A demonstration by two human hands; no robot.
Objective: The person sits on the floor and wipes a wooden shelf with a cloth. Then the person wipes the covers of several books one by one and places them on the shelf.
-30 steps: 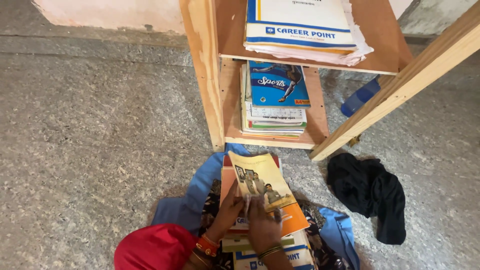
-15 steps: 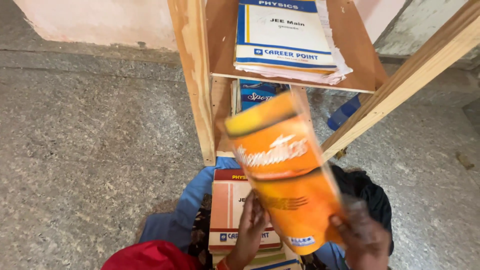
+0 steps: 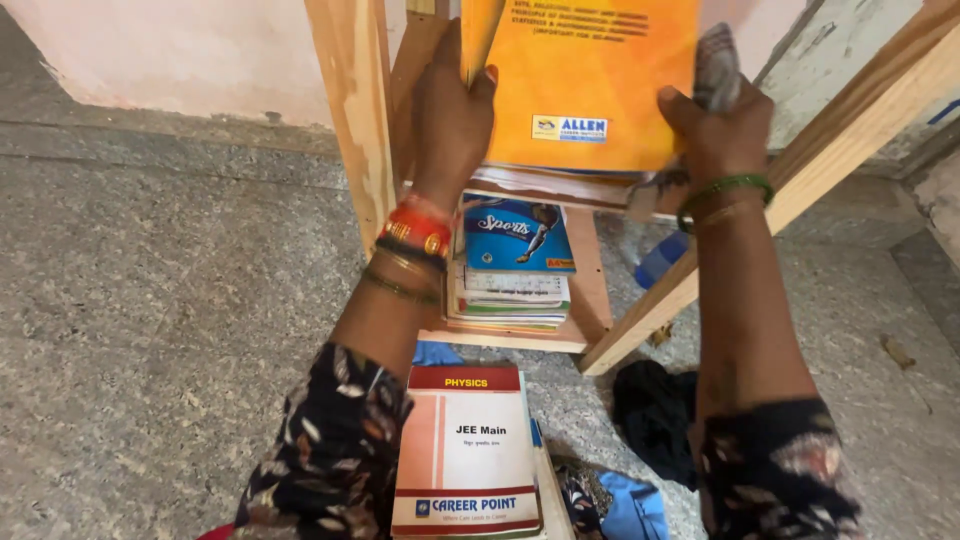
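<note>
Both my hands hold an orange book [image 3: 590, 85] up at the middle shelf of a wooden rack [image 3: 345, 120]. My left hand [image 3: 452, 110] grips the book's left edge, with red and gold bangles on the wrist. My right hand [image 3: 715, 125] grips its right edge and also clutches a grey cloth [image 3: 715, 60]. The book hides the pile on that shelf. On the lower shelf lies a stack of notebooks [image 3: 510, 290] with a blue one on top. A red and white book [image 3: 468, 450] tops a pile on my lap.
The rack's slanted wooden leg [image 3: 800, 170] runs down to the right. A blue bottle [image 3: 660, 260] lies behind it on the speckled stone floor [image 3: 160, 300]. A black cloth [image 3: 655, 415] lies by the rack's foot. A pale pink wall [image 3: 170, 50] stands behind.
The orange book went from my lap up to the middle shelf, now held by both hands. The red and white book beneath it is uncovered.
</note>
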